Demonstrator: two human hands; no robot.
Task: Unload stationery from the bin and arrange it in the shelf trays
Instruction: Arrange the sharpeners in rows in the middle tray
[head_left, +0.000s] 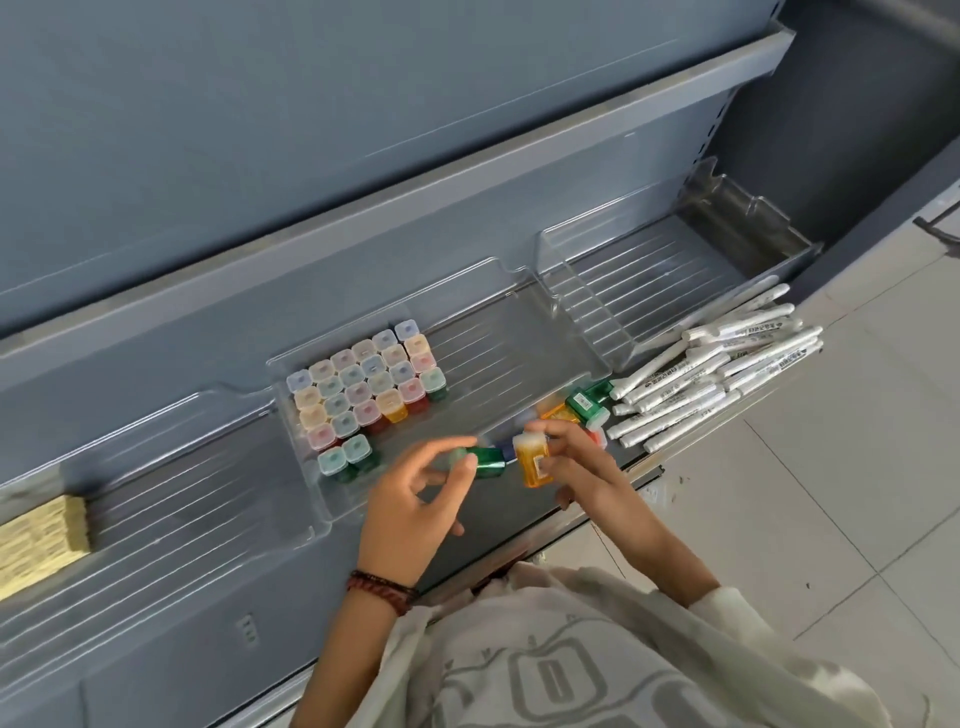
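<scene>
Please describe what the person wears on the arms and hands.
No gloves on either hand. The left hand has dark red and black beaded bracelets at its wrist. The right hand has a bare forearm up to a pale cream sleeve.

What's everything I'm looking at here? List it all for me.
Clear trays: three, transparent, side by side on the shelf.
Standing bottles: roughly two dozen, pale caps, rows in middle tray.
Loose bottles: a few, green and orange, lying beside the pens.
Pens: many, white, piled at shelf's right front.
Paper pads: one stack, yellowish, left tray.
Left hand: holds a green bottle; beaded bracelet on wrist.
Right hand: holds an orange bottle.
</scene>
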